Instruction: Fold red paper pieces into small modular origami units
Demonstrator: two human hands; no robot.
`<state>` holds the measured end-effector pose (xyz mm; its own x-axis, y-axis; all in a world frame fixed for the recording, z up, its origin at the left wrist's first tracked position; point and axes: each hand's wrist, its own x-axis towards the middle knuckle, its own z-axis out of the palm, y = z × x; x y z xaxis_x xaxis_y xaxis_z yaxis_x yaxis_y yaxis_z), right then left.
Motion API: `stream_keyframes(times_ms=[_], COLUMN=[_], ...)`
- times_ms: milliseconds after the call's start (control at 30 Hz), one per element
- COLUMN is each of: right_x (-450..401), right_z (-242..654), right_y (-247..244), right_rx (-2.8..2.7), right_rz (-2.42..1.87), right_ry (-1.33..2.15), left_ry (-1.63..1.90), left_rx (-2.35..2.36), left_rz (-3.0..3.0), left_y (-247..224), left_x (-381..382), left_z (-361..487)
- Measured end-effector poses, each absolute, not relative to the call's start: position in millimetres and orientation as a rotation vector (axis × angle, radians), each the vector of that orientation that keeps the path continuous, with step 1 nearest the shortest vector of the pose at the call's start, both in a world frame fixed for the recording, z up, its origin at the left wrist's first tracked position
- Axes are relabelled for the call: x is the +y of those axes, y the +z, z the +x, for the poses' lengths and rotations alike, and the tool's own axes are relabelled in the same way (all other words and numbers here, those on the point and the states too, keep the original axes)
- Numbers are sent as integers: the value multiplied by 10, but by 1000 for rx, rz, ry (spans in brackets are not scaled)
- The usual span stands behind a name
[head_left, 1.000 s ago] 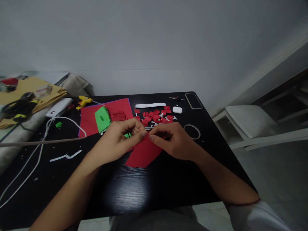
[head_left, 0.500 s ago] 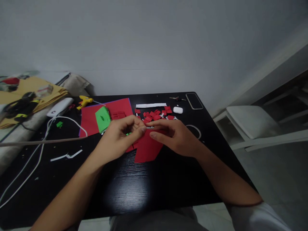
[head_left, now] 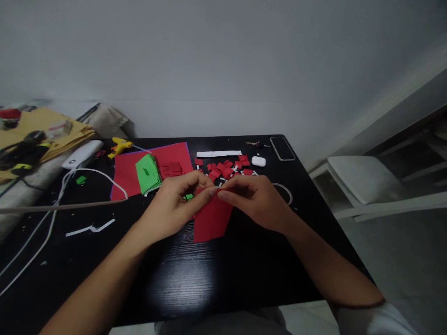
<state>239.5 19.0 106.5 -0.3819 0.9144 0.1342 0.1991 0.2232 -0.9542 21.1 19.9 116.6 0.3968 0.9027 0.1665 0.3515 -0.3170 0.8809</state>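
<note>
A piece of red paper (head_left: 211, 219) hangs between my two hands over the black table. The thumb and fingers of my left hand (head_left: 179, 199) pinch its upper edge. Close beside it, my right hand (head_left: 250, 199) pinches the same edge with thumb and forefinger. A thin pale line shows along that edge between the fingertips. Small folded red paper pieces (head_left: 227, 170) lie heaped just behind my hands, mixed with white scraps. Some green paper (head_left: 189, 197) shows beyond my left hand, mostly hidden by it.
Left of my hands, green papers (head_left: 148, 173) lie on a red sheet (head_left: 126, 176). A yellow glue gun (head_left: 120, 146), white cable (head_left: 120, 187) and cut strip (head_left: 91, 228) are further left. A white case (head_left: 258, 161), keys (head_left: 257, 144) and phone (head_left: 282, 148) sit at the back right.
My right hand has closed onto the red paper's upper edge, its fingertips nearer my left hand's. The red paper has turned slightly and its lower edge sits a little lower.
</note>
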Motion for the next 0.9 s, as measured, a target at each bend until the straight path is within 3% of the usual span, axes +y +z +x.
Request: stream_keyframes(times_ms=[300, 633, 900], right_x=[236, -125, -181], right_z=[2420, 2445, 2457], right_y=[979, 138, -24], right_rx=[-1532, -1343, -1506], right_rz=[-1031, -1220, -1171], right_ry=[1340, 1964, 1857], left_ry=[931, 486, 446], left_rx=[1073, 995, 1021], left_rz=[1639, 1577, 1601], left_y=[1086, 165, 31], left_x=[255, -113, -207], left_z=[258, 294, 282])
